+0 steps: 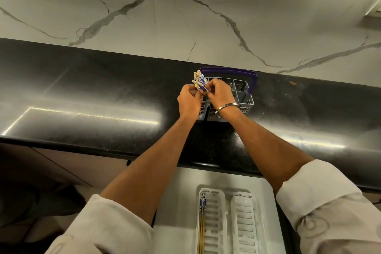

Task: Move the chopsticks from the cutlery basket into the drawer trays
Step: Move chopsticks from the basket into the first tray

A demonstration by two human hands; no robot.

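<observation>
A grey cutlery basket point(244, 97) with a purple handle point(231, 70) stands at the back of the black counter. A bundle of chopsticks point(199, 81) with blue-and-white patterned tops sticks up from its left compartment. My left hand point(188, 102) and my right hand point(219, 94) both pinch the bundle just below the patterned tops. Below, in the open drawer, two white slotted trays lie side by side: the left tray point(216, 222) holds a pair of chopsticks point(202, 227) along its left edge, and nothing lies in the right tray point(246, 225).
The black counter point(82, 93) runs across the view, with a marble wall point(185, 16) behind it. The open drawer's light floor point(181, 202) lies under my arms. A silver bangle point(226, 107) circles my right wrist.
</observation>
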